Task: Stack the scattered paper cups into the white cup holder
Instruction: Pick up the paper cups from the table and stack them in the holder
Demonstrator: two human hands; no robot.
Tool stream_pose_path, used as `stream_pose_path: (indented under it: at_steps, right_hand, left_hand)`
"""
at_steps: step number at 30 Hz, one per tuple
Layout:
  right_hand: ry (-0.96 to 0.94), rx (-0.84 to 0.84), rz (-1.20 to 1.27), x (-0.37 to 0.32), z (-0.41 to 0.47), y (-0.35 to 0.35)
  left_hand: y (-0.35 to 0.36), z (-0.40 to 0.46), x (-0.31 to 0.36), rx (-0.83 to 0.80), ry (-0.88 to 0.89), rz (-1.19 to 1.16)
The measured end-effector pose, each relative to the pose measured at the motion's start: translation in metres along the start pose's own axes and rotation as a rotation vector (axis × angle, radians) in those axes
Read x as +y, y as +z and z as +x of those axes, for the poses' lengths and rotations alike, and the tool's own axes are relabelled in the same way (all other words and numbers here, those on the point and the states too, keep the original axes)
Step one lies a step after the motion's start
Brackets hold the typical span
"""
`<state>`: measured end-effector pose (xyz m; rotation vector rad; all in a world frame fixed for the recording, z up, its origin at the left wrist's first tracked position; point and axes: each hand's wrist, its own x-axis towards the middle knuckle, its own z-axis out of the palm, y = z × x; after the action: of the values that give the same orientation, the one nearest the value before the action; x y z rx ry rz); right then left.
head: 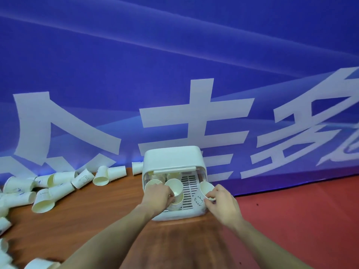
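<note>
The white cup holder (172, 158) stands on the wooden table (93, 214), its front open over a slotted tray. My left hand (156, 197) grips a stack of paper cups (175, 196) that rests upright on the tray. A second stack (153, 183) lies behind it at the tray's left. My right hand (221, 200) holds a single paper cup (206, 188) by its rim at the holder's right front corner. Several loose white cups (58, 181) lie scattered on the table's left side.
A blue banner (174, 74) with large white characters hangs right behind the table. Red floor (301, 220) lies to the right of the table edge. More cups (40, 265) lie near the front left corner.
</note>
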<state>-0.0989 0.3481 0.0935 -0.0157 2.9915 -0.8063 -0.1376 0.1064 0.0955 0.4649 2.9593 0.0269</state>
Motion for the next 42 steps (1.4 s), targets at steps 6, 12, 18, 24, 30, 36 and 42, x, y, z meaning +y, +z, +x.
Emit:
stream_pose_path:
  at_steps: [6, 12, 18, 24, 30, 36, 42]
  right_hand:
    - [0.018, -0.038, -0.01, 0.019, -0.013, 0.012]
    - [0.03, -0.055, -0.037, 0.023, -0.012, 0.007]
    - [-0.037, -0.015, -0.066, -0.004, 0.003, 0.001]
    - [-0.202, 0.014, -0.087, -0.05, 0.018, -0.001]
    - [-0.351, 0.0, -0.137, -0.077, 0.028, 0.013]
    - [-0.429, -0.062, -0.301, -0.082, 0.037, 0.031]
    - [-0.417, -0.198, -0.415, -0.081, 0.044, 0.051]
  left_hand:
    - [0.02, 0.004, 0.006, -0.059, -0.046, -0.023]
    - [0.025, 0.009, 0.007, -0.079, -0.052, -0.031]
    - [0.008, 0.007, -0.007, -0.023, -0.057, -0.017]
    - [-0.017, -0.008, -0.037, 0.036, -0.094, -0.014]
    - [-0.02, -0.023, -0.061, 0.005, -0.15, -0.037]
    - [-0.011, -0.036, -0.079, -0.013, -0.158, -0.079]
    - [0.003, -0.04, -0.092, -0.071, -0.188, -0.127]
